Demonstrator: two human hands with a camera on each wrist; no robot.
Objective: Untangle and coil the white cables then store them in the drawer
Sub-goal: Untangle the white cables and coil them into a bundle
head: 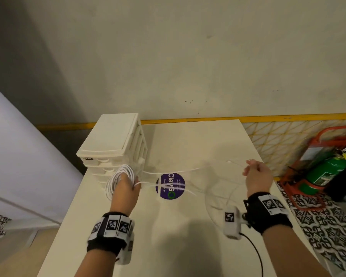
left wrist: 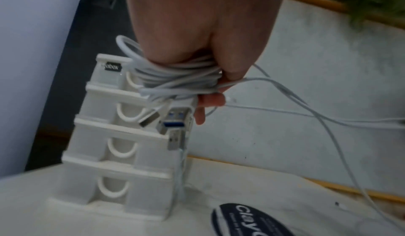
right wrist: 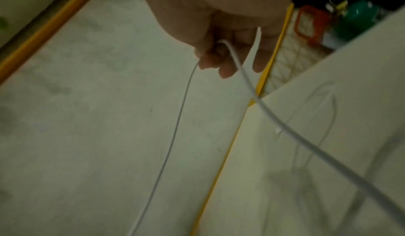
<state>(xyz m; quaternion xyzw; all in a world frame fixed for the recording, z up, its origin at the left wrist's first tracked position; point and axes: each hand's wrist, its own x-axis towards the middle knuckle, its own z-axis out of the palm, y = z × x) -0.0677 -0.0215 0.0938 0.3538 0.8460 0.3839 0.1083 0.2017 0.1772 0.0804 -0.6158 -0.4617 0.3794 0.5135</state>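
White cables (head: 120, 181) are partly wound into a coil around the person's left hand (head: 126, 186), held above the table's (head: 188, 226) left side, just in front of a small white drawer unit (head: 112, 140). The left wrist view shows the fingers (left wrist: 210, 99) curled round the bundled loops (left wrist: 175, 77), gripping them, with three USB plugs (left wrist: 173, 123) hanging below the coil. All the drawers of the unit appear closed there.

From the coil, loose strands (head: 168, 172) stretch rightward in the air, over a round purple sticker (head: 170, 186) on the tabletop, toward the right hand (head: 258, 176). These strands are streaked by motion blur in the head view, so how many there are, and which crosses which, cannot be told.

The right hand is raised over the table's right side. The right wrist view, dim and soft, shows its fingers (right wrist: 225, 66) curled and pinching a thin cable (right wrist: 175, 136), which loops through the hand and trails down on both sides. A small white connector tip (head: 229, 161) shows just left of that hand.

Both wrists wear black bands with square markers. On the floor at the right, a green fire extinguisher (head: 326, 170) leans in a red stand, partly cut off by the frame edge.
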